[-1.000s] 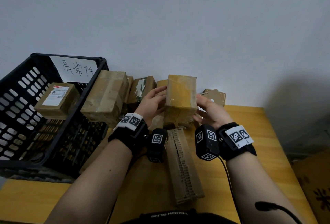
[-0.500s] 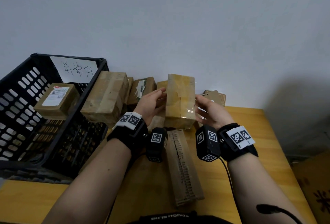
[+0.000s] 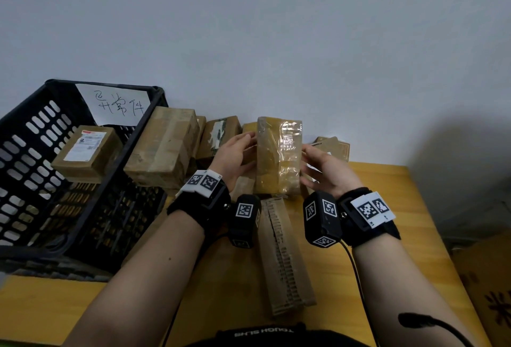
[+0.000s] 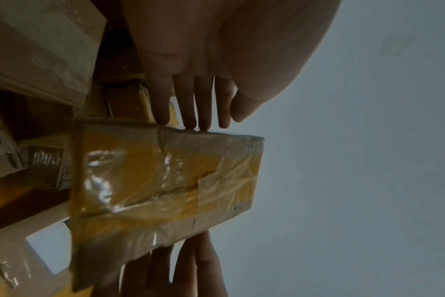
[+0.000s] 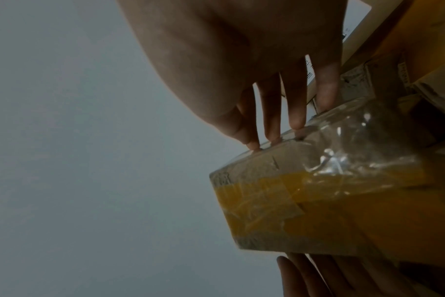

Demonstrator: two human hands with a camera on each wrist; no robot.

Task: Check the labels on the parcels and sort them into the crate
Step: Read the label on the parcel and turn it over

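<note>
I hold a brown parcel [image 3: 279, 155] wrapped in clear and yellow tape upright above the table, between my two hands. My left hand [image 3: 235, 155] presses its left side with straight fingers [image 4: 191, 104]. My right hand [image 3: 323, 169] presses the right side, its fingertips [image 5: 272, 120] on the taped edge. No label shows on the faces of the parcel [image 4: 165, 180] that I see. A black slotted crate [image 3: 33, 114] at the left holds a labelled box [image 3: 85, 150].
A large taped box [image 3: 166, 147] leans against the crate's right rim. More parcels [image 3: 221, 133] stand along the wall. A flat corrugated parcel [image 3: 284, 258] lies on the wooden table [image 3: 387, 208] below my hands. A handwritten paper sign [image 3: 116, 103] hangs on the crate.
The parcel has turned between my hands, so a glossy taped face now points at me. Both hands stayed at its sides.
</note>
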